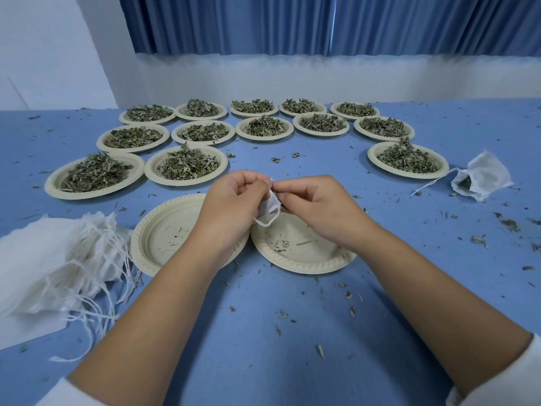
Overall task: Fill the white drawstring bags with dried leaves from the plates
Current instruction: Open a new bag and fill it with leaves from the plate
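A small white drawstring bag (270, 206) hangs between my two hands above two nearly bare cream plates (159, 230) (304, 253). My left hand (231, 206) grips the bag's left side and my right hand (314, 205) pinches its top edge. Most of the bag is hidden by my fingers; a loop of its string dangles below. A filled bag (480, 178) lies at the right. Several plates heaped with dried leaves (187, 164) stand in rows beyond my hands.
A pile of unfilled white bags (58, 259) with loose strings lies at the left edge. Leaf crumbs are scattered over the blue table (263, 332). One heaped plate (407, 159) stands apart at the right. A white wall and blue curtains are behind.
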`<state>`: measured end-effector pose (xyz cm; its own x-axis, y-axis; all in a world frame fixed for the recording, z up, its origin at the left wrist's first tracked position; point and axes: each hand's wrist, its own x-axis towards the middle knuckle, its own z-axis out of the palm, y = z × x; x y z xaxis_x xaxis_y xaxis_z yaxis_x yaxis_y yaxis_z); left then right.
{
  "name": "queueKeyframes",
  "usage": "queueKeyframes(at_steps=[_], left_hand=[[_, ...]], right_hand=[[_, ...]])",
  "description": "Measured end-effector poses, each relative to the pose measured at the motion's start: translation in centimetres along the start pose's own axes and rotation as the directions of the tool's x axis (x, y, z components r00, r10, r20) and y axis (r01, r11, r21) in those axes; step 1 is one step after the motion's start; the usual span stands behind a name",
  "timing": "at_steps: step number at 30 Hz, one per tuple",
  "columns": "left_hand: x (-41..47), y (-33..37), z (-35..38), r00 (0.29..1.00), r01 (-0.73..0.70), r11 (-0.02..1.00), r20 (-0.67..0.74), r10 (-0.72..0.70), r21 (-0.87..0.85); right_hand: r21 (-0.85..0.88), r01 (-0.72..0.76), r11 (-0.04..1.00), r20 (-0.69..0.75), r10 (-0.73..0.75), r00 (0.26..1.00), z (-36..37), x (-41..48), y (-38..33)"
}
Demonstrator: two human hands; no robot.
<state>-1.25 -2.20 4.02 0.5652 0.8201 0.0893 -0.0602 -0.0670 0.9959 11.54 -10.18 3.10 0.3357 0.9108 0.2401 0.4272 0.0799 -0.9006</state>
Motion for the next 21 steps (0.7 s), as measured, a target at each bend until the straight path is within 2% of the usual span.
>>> queueKeyframes(at_steps=[6,8,11,17,21], left_hand=[[-0.3,0.14,0.11,0.998,-0.044,0.999,0.044,0.044,-0.001],[-0.33,0.22,0.19,0.998,-0.043,0.999,0.045,0.043,0.001],[-0.39,0.25,0.27,0.998,-0.042,0.999,0.044,0.042,0.004],[-0.54,0.6,0.23,0.999,-0.034,0.995,-0.001,0.034,-0.091],[-0.42,0.64,0.02,0.999,-0.027,0.994,-0.046,0.022,-0.103]], right_hand=[[0.061,0.118,0.991,-0.153,-0.108,0.982,-0.21,0.01,-0.06],[0.058,0.115,0.992,-0.185,-0.102,0.977,-0.27,0.08,-0.03],[0.087,0.096,0.992,-0.177,-0.079,0.981,-0.28,0.1,0.05],[0.13,0.173,0.976,-0.142,-0.154,0.978,-0.37,0.18,0.01],[0.081,0.191,0.978,-0.252,-0.165,0.954,-0.73,0.19,-0.05]])
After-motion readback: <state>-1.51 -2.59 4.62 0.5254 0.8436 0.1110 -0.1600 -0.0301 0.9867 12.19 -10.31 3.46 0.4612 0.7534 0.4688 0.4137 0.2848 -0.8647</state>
